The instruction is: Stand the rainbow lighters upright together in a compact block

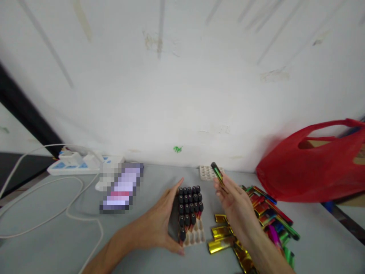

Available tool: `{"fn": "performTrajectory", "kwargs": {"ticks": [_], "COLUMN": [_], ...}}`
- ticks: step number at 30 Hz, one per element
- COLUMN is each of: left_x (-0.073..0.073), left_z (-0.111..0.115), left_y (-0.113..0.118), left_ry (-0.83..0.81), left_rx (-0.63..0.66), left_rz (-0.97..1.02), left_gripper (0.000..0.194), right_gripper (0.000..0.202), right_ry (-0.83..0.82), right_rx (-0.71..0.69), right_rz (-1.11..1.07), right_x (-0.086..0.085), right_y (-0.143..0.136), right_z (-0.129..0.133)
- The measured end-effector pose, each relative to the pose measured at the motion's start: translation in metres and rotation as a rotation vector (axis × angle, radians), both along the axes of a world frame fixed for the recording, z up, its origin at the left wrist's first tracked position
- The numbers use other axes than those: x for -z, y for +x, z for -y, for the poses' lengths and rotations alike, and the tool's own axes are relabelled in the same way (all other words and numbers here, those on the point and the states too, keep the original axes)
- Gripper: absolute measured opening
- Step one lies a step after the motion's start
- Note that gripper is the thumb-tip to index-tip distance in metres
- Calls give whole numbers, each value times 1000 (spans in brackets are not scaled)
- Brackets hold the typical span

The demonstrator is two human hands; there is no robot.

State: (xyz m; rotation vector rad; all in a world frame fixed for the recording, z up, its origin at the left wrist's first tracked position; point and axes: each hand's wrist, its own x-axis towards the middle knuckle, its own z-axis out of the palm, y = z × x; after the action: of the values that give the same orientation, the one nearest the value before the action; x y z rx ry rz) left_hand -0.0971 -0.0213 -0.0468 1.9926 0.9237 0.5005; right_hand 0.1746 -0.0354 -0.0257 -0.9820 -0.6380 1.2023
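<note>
My left hand is spread along the left side of a pale tray, the index finger near its far corner and the thumb near its front corner. Whether it touches the tray, I cannot tell. Several black-topped lighters stand upright in the tray's holes, mostly in the far rows; bare holes show at the front right. To the right, my right hand pinches a shiny green-gold lighter with a dark end, held tilted above the table. Beneath that forearm lies a heap of shiny coloured lighters or shells, some gold.
A second pale tray with holes lies by the wall, partly behind the right hand. A red bag stands at the right. Leftward are a blurred-out phone, a power strip and a looping white cable.
</note>
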Motion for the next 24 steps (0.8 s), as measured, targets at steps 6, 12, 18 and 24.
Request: {"fn": "performTrajectory", "kwargs": {"ticks": [6,12,18,24], "left_x": [-9,-11,-12,-11], "left_z": [-2,-1,-1,-2], "left_y": [4,6,6,5], "left_ry": [11,-27,-17,-6], "left_rx": [27,3,13,22], "left_rz": [39,44,61,56], "left_gripper": [136,124,130,131], "right_gripper": [36,18,46,51], "right_ry": [3,-7,-79,-26], "right_rx": [-139,-239,-227,-246], "right_rz": [-110,-16,86,95], "right_x": [-7,-2,6,2], "right_y": [1,-14,-14,-16], "right_z": [-1,9,8,9]}}
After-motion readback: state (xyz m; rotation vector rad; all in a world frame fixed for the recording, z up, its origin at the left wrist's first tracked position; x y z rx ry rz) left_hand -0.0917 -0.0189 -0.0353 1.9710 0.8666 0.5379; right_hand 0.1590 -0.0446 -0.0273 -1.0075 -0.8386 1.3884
